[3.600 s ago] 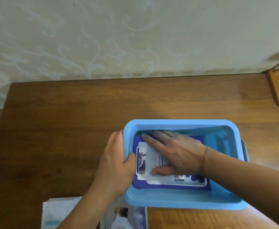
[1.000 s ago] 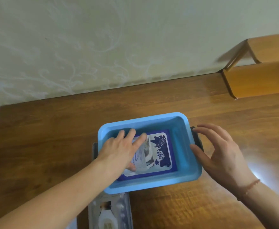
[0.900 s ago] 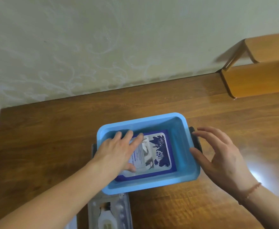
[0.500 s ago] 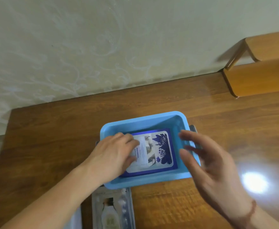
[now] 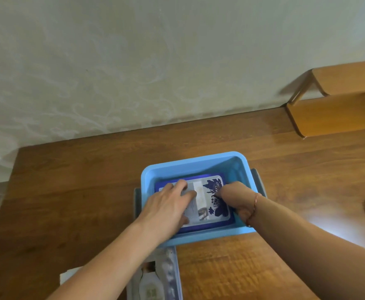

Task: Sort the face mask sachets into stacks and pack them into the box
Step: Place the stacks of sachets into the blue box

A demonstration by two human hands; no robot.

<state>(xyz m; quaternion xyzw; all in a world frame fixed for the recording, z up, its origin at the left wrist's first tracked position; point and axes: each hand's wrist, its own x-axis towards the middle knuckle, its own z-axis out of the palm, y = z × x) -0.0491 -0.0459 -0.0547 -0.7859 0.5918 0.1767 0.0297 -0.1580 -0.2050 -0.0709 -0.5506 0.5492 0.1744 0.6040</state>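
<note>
1. Head view: blue box on the worktop holds stacked sachets.
2. Left hand presses flat on them; right hand curls at their right edge, grip unclear.
3. More sachets wait near, unpacked.

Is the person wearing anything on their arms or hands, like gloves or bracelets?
No gloves and no sleeves in view: both forearms are bare. The right hand has a thin reddish bracelet at the wrist. The left hand shows nothing worn.

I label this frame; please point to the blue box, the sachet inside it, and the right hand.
blue box (image 5: pixel 195 167): head view, far rim.
sachet (image 5: pixel 217 189): head view, blue flower print.
right hand (image 5: pixel 234 197): head view, back of hand.
</note>
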